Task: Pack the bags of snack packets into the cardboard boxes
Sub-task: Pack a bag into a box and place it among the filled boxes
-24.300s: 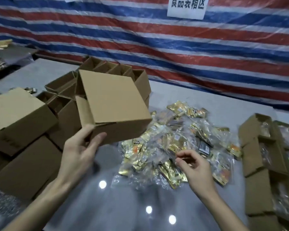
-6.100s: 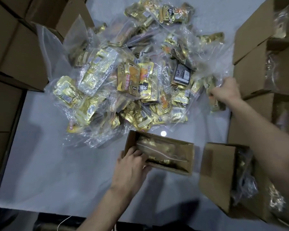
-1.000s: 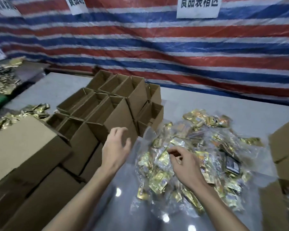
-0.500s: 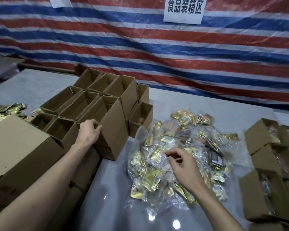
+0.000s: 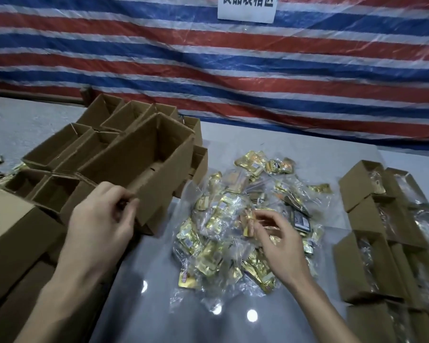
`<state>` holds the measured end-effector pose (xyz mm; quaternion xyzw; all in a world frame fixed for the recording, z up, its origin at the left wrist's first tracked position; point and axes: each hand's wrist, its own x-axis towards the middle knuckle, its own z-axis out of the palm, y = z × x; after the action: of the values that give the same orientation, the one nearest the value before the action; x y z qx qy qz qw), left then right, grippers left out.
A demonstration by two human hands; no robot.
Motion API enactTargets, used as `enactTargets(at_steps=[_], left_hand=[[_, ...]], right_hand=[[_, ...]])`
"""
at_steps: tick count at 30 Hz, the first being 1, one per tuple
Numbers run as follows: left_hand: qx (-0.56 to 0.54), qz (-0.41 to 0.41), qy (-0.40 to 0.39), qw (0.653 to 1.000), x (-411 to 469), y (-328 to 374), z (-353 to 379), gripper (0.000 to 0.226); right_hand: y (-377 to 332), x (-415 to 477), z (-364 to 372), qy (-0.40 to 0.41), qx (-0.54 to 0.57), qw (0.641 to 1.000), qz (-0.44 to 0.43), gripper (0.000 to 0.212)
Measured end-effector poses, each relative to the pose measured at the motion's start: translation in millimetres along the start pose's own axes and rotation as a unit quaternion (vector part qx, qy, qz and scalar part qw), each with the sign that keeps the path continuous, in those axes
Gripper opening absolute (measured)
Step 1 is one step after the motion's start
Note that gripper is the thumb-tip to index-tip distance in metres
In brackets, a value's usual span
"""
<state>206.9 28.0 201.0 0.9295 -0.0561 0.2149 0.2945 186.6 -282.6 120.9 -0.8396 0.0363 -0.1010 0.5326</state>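
Dim, uneven light comes from above: three round glare spots [image 5: 252, 315] shine on the glossy table [image 5: 144, 315], below the right hand's fingers [image 5: 270, 220], which are motion-blurred. Foil packets [image 5: 208, 256] beneath them glint. Frame edges bow and soften; the cartons left of the left hand [image 5: 102, 226] lie in shadow.

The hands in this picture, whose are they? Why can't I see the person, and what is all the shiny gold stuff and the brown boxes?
The camera sits on the person's head and looks down, so you only see their arms. The left hand grips the edge of an empty cardboard box lifted from the stack of empty boxes. The right hand hovers over a pile of clear bags of gold snack packets on the grey table, fingers loosely curled. On the right stand filled boxes. Behind hangs a striped tarp.
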Motion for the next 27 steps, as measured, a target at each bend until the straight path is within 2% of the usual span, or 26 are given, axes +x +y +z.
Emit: enactTargets(at_steps=[5,9,13,16,19,22,25,27], left_hand=[[-0.082,0.07,-0.163,0.981,-60.2,22.5,63.1,0.011],[-0.129,0.088,-0.278,0.948,-96.0,20.6,123.1,0.013],[-0.102,0.149,-0.379,0.908,-134.0,17.3,171.6,0.015],[-0.085,0.175,-0.439,0.877,-170.1,16.6,192.8,0.02],[-0.052,0.195,-0.5,0.842,-204.7,15.1,205.0,0.022],[0.003,0.202,-0.566,0.799,-222.8,13.5,211.1,0.022],[-0.026,0.187,-0.594,0.782,-222.7,9.7,211.3,0.026],[-0.108,0.098,-0.58,0.802,-216.7,5.5,210.0,0.033]], right_hand=[[13.3,-24.3,-9.9,0.088,-0.019,0.995,-0.034,0.02],[46.4,-46.9,-20.4,0.148,-0.059,0.987,0.037,0.022],[82.0,-76.5,-30.9,0.173,-0.072,0.974,0.125,0.032],[112.9,-105.7,-37.5,0.118,-0.141,0.952,0.245,0.045],[140.1,-136.6,-40.3,0.007,-0.209,0.908,0.364,0.064],[154.2,-163.7,-36.8,-0.085,-0.21,0.879,0.42,0.069],[159.5,-174.3,-31.6,-0.068,-0.214,0.878,0.424,0.063],[161.2,-171.8,-26.5,-0.04,-0.212,0.88,0.422,0.063]])
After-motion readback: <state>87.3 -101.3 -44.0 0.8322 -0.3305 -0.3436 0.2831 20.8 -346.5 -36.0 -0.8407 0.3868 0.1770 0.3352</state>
